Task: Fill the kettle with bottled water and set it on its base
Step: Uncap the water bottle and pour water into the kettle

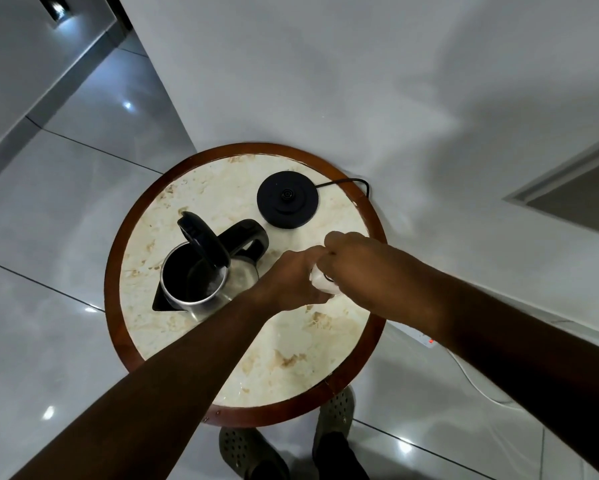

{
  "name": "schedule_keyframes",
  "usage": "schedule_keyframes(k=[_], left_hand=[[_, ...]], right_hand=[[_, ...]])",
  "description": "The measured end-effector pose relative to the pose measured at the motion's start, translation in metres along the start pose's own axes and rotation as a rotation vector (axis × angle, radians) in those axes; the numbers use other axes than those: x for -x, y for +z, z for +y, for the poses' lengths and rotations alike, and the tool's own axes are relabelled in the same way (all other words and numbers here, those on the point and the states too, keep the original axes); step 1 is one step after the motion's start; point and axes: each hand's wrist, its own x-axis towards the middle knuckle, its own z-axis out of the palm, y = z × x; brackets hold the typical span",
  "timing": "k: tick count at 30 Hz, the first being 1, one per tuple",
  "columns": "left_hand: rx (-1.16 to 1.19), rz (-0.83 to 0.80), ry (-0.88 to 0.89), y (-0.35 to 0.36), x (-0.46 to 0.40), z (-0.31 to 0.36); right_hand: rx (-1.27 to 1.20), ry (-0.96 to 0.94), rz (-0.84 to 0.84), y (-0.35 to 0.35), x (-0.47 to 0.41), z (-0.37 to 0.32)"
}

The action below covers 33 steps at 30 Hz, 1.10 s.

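Note:
A steel kettle (pixel 201 285) with a black handle stands on the left of the round table, its black lid (pixel 202 245) tipped up and open. The black round base (pixel 287 199) lies apart from it at the back, cord trailing right. A water bottle (pixel 320 280) is mostly hidden between my hands; only a pale bit shows. My left hand (pixel 291 282) wraps its body. My right hand (pixel 346 251) is closed over its top.
The round marble-topped table (pixel 242 410) with a brown wooden rim stands against a white wall. A white power strip (pixel 426 337) with a red light lies on the tiled floor at right. My feet in sandals (pixel 332 414) show below the table.

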Motion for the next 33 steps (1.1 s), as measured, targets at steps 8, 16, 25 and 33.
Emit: schedule_keyframes(k=[8,16,25,33], left_hand=[[0.044,0.046,0.034,0.002,0.006,-0.003],[0.193,0.074,0.014,0.009,0.015,-0.01],[0.226,0.131,-0.009,0.018,0.025,-0.005],[0.454,0.181,-0.142,0.022,0.038,0.01]], right_hand=[[-0.305,0.329,0.043,0.028,0.022,0.062],[-0.455,0.438,-0.059,0.159,0.002,0.066],[-0.525,0.475,0.099,0.203,-0.003,0.065],[-1.024,0.475,0.562,0.186,-0.009,0.001]])
